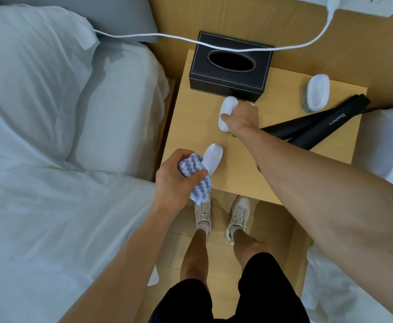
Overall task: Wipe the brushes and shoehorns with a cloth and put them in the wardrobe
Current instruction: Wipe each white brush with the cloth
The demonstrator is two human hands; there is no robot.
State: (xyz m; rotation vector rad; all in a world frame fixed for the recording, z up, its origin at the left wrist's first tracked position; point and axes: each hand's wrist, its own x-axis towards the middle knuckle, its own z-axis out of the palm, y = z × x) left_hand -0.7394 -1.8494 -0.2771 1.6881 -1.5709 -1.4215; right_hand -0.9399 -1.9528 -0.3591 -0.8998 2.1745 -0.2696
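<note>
I am closing my right grip [238, 118] around a white brush [227, 113] at the centre of the worktop [190, 127], just below the black tissue box [231, 68]. My left grip [179, 180] is holding the blue-and-white cloth [196, 177] bunched at the lower left edge, beside another white brush [213, 157]. A third brush [316, 92] and the black shoehorns [319, 122] are lying to the right. I judge wiping is starting; next I need to bring brush and cloth together.
</note>
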